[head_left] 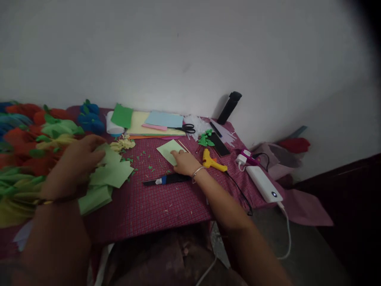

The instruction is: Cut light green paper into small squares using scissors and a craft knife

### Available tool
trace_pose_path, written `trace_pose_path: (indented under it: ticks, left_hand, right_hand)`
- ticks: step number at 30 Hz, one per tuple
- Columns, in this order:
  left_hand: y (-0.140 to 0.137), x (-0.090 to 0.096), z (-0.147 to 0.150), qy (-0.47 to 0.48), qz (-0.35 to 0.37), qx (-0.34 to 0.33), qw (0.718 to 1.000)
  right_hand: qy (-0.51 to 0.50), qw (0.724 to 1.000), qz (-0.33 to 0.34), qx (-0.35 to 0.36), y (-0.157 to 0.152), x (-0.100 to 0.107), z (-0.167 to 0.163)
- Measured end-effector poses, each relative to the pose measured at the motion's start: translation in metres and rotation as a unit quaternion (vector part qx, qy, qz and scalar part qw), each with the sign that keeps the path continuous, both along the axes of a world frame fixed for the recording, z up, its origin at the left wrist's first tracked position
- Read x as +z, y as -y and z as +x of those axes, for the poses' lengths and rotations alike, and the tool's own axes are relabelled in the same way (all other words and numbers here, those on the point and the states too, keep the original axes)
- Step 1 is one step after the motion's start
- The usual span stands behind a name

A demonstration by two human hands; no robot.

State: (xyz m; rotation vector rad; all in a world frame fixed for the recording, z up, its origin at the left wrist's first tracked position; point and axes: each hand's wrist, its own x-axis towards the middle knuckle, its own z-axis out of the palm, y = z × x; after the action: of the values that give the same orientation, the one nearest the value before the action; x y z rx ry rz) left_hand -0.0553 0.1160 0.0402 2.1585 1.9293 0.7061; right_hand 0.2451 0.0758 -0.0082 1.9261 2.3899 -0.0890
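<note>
My left hand [74, 163] is over a loose pile of light green paper pieces [111, 172] at the left of the table, its fingers closed on a piece at the top. A folded green stack [97, 198] lies below that pile. My right hand [185, 162] is at the near right corner of a light green paper square [167, 151], with thumb and fingers closed on its edge. Just under that hand lies what looks like a black and blue utility knife [166, 179]. A yellow hot glue gun [212, 162] rests to the right.
Colourful puffy pieces [32, 139] crowd the left side. Behind are paper sheets [163, 118], scissors [187, 128], a white roll-like container [113, 125], green leaf cutouts [206, 138], a phone-like black slab [219, 143] and a black upright object [229, 108]. A white power bank [263, 183] sits at the right edge.
</note>
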Motion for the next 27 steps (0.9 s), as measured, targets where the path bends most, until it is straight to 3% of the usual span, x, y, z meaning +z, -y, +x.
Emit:
trace_pose_path:
  ticks: [3, 7, 12, 18, 21, 24, 27]
  left_hand:
    - [-0.003, -0.001, 0.002, -0.137, 0.003, 0.028, 0.99]
    - [-0.007, -0.007, 0.014, -0.095, 0.07, 0.015, 0.993]
    - [-0.008, -0.025, 0.039, -0.052, 0.096, -0.115, 0.987]
    - [0.011, -0.042, 0.082, 0.004, 0.053, -0.264, 0.963]
    - [0.016, -0.05, 0.09, 0.049, 0.045, -0.313, 0.947]
    - [0.01, -0.056, 0.088, 0.117, 0.057, -0.291, 0.948]
    - [0.006, -0.053, 0.086, 0.246, 0.041, -0.217, 0.944]
  right_hand:
    - [-0.001, 1.0, 0.002, 0.008, 0.002, 0.004, -0.002]
    - [-0.014, 1.0, 0.019, -0.001, 0.002, 0.001, 0.0]
    - [-0.04, 0.998, 0.049, -0.008, -0.005, -0.005, 0.002]
    - [-0.086, 0.992, 0.085, -0.03, -0.01, -0.01, 0.003]
    - [-0.139, 0.983, 0.111, -0.046, -0.01, -0.01, 0.011]
    - [-0.214, 0.967, 0.13, -0.047, -0.01, -0.006, 0.027]
    - [-0.334, 0.937, 0.104, -0.022, -0.008, -0.003, 0.04]
